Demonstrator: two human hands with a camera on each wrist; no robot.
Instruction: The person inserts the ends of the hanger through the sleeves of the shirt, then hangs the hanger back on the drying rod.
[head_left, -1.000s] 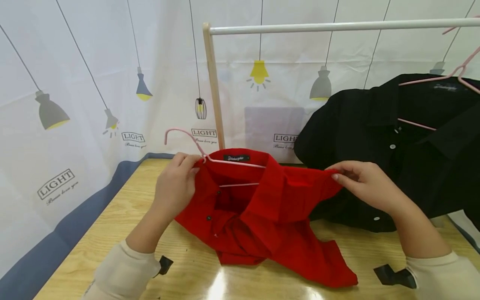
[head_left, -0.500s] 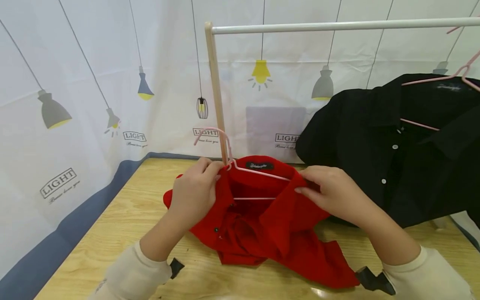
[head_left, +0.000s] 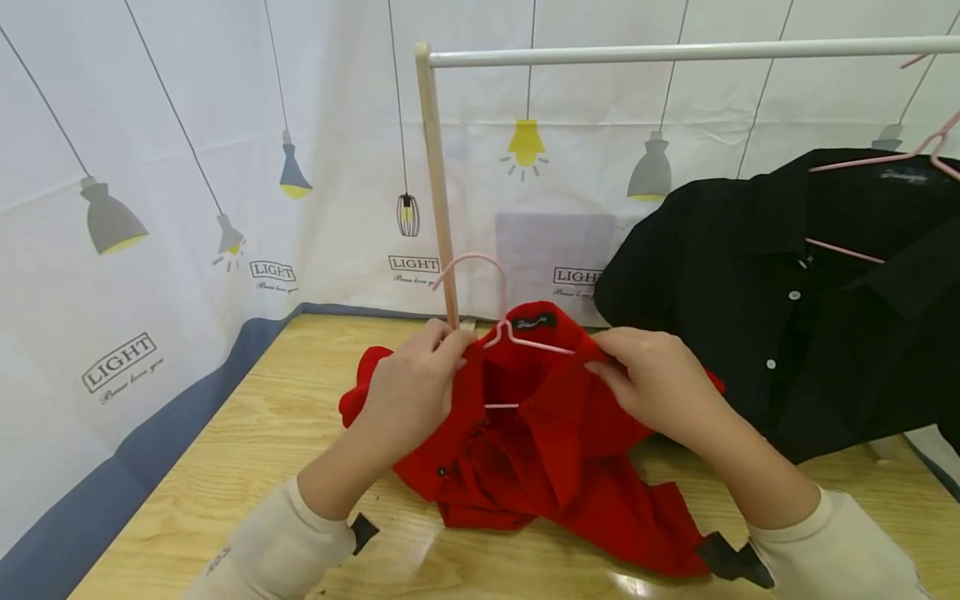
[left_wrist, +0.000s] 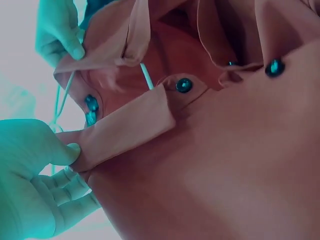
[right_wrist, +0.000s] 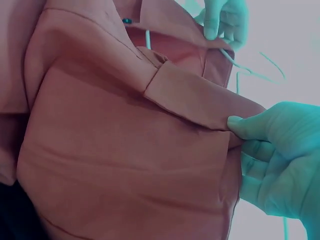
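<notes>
A red collared shirt [head_left: 555, 467] with dark buttons lies rumpled on the table, its collar raised. Inside its neck sits a pink hanger [head_left: 504, 287], the hook standing up above the collar and the lower bar crossing the neck opening. My left hand [head_left: 416, 387] pinches the collar on the left side, close to the hanger's neck. On the other side, my right hand [head_left: 660, 375] pinches the collar between thumb and fingers. In the left wrist view the thumb of the left hand [left_wrist: 37, 175] presses on the collar fabric. The right wrist view shows the right hand [right_wrist: 280, 155] gripping the collar edge.
A clothes rack with a white rail [head_left: 675, 52] and a wooden post [head_left: 438, 183] stands at the back. From it, on the right, hangs a black shirt [head_left: 720, 283] on a pink hanger [head_left: 877, 158]. A printed curtain [head_left: 225, 108] is behind the wooden table [head_left: 255, 417].
My right hand has moved left from the shirt's shoulder to the collar. My left hand has shifted right with the collar, and the hanger's hook has moved right and turned more upright.
</notes>
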